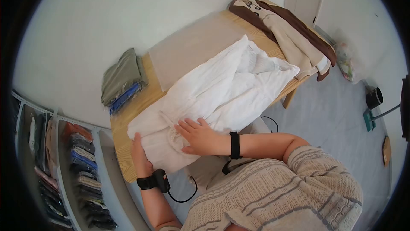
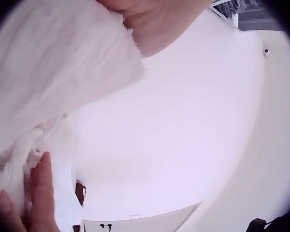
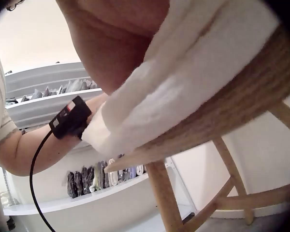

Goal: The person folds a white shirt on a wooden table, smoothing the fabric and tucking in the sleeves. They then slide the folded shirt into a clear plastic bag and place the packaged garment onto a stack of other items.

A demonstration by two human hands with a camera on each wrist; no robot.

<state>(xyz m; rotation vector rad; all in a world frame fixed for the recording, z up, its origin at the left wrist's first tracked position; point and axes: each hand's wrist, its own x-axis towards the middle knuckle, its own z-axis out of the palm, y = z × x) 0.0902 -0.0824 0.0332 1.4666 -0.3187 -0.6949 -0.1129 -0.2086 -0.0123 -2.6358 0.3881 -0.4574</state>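
Observation:
A white cloth garment (image 1: 205,90) lies spread over the table, its near left end folded into layers. My right hand (image 1: 198,139) rests on this folded part, fingers spread and fairly straight. At the garment's left edge is my left hand (image 1: 142,158), seen edge-on in the head view and touching the cloth; part of its fingers is hidden by the fabric. In the left wrist view a frayed white edge (image 2: 130,48) lies against the left hand. The right wrist view shows layered white cloth (image 3: 150,101) hanging at the table's edge under the right hand.
The wooden table (image 1: 124,162) bears a translucent sheet (image 1: 188,39), a bagged olive garment (image 1: 121,77) at left, and a beige-and-brown garment (image 1: 273,26) at the far right. Shelves (image 1: 60,145) with folded clothes stand at left. A plastic bag (image 1: 345,62) sits on the floor.

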